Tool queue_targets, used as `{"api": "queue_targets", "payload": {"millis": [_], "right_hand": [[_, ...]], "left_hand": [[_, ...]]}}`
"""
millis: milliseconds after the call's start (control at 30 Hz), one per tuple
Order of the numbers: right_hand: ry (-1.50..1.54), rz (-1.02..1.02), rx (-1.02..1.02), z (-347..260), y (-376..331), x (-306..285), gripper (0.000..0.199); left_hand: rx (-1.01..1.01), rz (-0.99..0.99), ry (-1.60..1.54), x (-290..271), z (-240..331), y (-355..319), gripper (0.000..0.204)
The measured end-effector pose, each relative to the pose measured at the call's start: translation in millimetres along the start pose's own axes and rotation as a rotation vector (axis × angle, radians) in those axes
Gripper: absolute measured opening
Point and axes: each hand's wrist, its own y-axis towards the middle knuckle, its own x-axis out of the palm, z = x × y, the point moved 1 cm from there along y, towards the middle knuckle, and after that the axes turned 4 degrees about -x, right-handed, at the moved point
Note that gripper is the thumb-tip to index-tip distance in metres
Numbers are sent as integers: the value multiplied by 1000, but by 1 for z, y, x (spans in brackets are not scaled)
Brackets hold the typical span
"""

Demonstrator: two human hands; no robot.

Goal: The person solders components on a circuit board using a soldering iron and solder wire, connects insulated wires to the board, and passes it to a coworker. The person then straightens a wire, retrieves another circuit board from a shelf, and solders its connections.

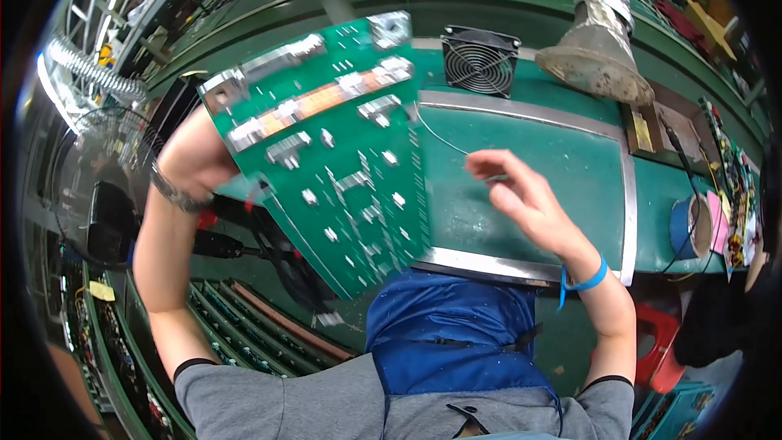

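Note:
A large green circuit board (pixel 326 171) is raised and tilted over the left part of the workbench, blurred by motion. It carries silvery metal pads and a copper-coloured strip across its upper part. My left hand (pixel 199 159) grips the board at its left edge, the fingers partly hidden behind it. Over the bench mat my right hand (pixel 525 200) is half curled, with thumb and forefinger apart. A thin silvery wire (pixel 441 137) runs from the board's right edge to near those fingertips; whether it touches them I cannot tell.
A black fan (pixel 481 63) stands at the back of the bench beside a metal fume hood (pixel 595 57). To the right are a wooden tray (pixel 660 126), a blue tape roll (pixel 691 226) and upright boards. Green racks (pixel 261 322) of boards stand low left; a red stool (pixel 660 346) is low right.

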Motion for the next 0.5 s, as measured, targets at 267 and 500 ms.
{"api": "queue_targets", "payload": {"millis": [267,500], "right_hand": [[399,296,370,-7,-88,4,34],[385,589,476,4,-125,-20,28]], "left_hand": [[-375,-398,-173,98,-103,111,30],[-575,-576,-206,140,-149,192,34]]}}
